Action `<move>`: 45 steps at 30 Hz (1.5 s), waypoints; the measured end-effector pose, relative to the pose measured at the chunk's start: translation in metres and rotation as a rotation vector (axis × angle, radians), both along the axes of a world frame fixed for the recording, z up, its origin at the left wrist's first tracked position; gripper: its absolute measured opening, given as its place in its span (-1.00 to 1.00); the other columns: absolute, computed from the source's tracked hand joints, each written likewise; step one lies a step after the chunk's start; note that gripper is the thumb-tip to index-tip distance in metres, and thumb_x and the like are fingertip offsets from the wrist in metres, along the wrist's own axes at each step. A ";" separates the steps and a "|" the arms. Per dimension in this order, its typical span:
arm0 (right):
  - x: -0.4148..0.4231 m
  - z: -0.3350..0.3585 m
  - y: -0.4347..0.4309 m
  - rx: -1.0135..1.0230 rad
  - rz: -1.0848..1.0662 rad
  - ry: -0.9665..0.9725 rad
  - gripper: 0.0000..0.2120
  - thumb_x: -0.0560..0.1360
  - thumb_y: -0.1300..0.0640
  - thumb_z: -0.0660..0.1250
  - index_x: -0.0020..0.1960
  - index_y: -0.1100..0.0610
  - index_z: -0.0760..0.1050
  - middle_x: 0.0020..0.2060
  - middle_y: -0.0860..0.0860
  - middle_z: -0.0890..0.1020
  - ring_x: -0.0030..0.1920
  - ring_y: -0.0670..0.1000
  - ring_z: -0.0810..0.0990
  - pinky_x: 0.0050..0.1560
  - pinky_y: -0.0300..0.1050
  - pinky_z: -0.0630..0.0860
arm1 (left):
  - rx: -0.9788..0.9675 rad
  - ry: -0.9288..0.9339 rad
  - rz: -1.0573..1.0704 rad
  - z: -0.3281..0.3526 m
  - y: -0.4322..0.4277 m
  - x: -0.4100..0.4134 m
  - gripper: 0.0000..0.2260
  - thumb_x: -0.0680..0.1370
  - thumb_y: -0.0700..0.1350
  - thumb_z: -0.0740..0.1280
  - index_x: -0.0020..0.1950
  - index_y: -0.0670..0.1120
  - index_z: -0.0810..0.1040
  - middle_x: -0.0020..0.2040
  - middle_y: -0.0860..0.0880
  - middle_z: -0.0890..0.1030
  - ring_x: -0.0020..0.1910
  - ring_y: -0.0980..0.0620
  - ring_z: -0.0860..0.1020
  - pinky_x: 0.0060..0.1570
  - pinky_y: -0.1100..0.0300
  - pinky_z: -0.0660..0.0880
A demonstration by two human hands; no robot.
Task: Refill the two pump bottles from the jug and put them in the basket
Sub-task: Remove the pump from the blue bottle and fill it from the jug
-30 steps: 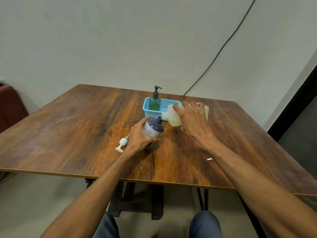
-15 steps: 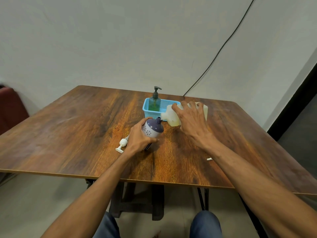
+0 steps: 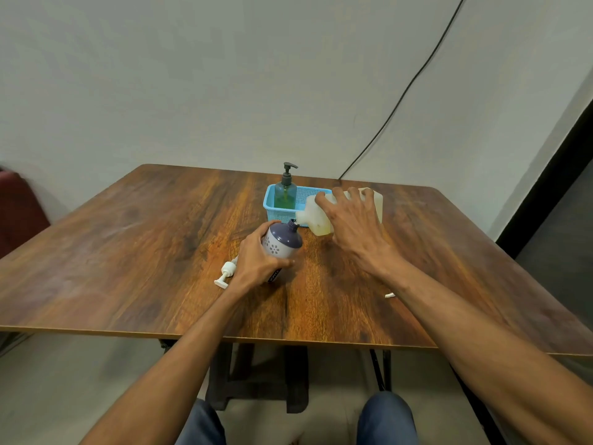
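Observation:
My left hand (image 3: 256,261) grips a white bottle with a purple top (image 3: 280,244), open at the neck and tilted toward the right. My right hand (image 3: 351,220) holds a translucent white jug (image 3: 316,216) tipped on its side, its spout touching the bottle's neck. The bottle's white pump head (image 3: 227,273) lies on the table just left of my left hand. A green pump bottle (image 3: 285,192) with a dark pump stands upright in the left end of the blue basket (image 3: 313,195), behind the jug.
All this sits on a wooden table (image 3: 128,245) against a pale wall. A small white cap piece (image 3: 390,295) lies beside my right forearm. A black cable (image 3: 401,97) runs down the wall behind the table. A dark red seat (image 3: 19,207) is at far left.
The jug and bottle stay almost still, spout held to neck. My right hand has tipped the jug slightly further.

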State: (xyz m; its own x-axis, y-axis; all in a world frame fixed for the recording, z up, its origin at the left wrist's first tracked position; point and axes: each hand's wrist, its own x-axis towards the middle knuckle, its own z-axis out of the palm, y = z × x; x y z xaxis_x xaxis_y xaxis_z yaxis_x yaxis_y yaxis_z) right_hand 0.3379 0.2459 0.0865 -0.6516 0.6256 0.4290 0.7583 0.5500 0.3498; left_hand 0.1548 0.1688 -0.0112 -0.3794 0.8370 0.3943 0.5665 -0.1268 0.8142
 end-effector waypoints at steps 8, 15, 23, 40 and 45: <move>0.000 0.001 -0.001 0.012 -0.001 -0.015 -0.40 0.46 0.14 0.45 0.44 0.02 0.32 0.30 0.19 0.52 0.24 0.28 0.49 0.24 0.31 0.33 | -0.003 0.009 0.007 -0.003 0.002 -0.002 -0.21 0.21 -0.10 0.66 0.38 -0.09 0.45 0.17 0.04 0.56 0.08 0.11 0.54 0.01 0.39 0.42; 0.000 0.003 -0.001 0.020 -0.002 -0.027 -0.41 0.48 0.13 0.43 0.45 0.03 0.31 0.29 0.20 0.52 0.24 0.29 0.49 0.23 0.31 0.34 | -0.008 0.007 0.002 -0.002 0.003 -0.001 -0.21 0.21 -0.11 0.66 0.38 -0.07 0.44 0.16 0.07 0.55 0.08 0.12 0.53 -0.01 0.40 0.41; 0.000 0.003 -0.002 0.019 0.004 -0.020 -0.42 0.47 0.14 0.43 0.44 0.03 0.32 0.29 0.19 0.52 0.23 0.29 0.49 0.22 0.30 0.33 | -0.005 0.005 0.009 -0.003 0.003 -0.002 -0.21 0.20 -0.10 0.66 0.38 -0.07 0.45 0.16 0.05 0.56 0.07 0.11 0.54 0.05 0.30 0.47; -0.002 0.005 -0.003 0.032 0.007 -0.025 -0.48 0.52 0.14 0.37 0.44 0.03 0.32 0.30 0.20 0.51 0.24 0.29 0.48 0.24 0.30 0.32 | 0.004 -0.005 0.007 -0.002 0.001 -0.002 -0.21 0.20 -0.10 0.66 0.38 -0.07 0.45 0.16 0.05 0.57 0.07 0.10 0.55 0.04 0.28 0.49; -0.003 0.005 -0.003 0.046 0.012 -0.034 -0.48 0.50 0.13 0.39 0.42 0.03 0.34 0.26 0.20 0.53 0.20 0.28 0.50 0.20 0.29 0.34 | 0.003 -0.003 0.003 -0.001 0.001 -0.002 -0.22 0.20 -0.10 0.67 0.37 -0.05 0.44 0.15 0.07 0.56 0.07 0.10 0.54 0.00 0.35 0.44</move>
State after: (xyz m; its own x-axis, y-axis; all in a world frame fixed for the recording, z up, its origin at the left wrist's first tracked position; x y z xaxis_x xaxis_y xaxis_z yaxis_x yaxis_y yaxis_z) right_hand 0.3348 0.2432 0.0918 -0.6735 0.5977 0.4348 0.7391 0.5418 0.4001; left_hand 0.1531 0.1694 -0.0120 -0.3829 0.8348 0.3956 0.5642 -0.1277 0.8157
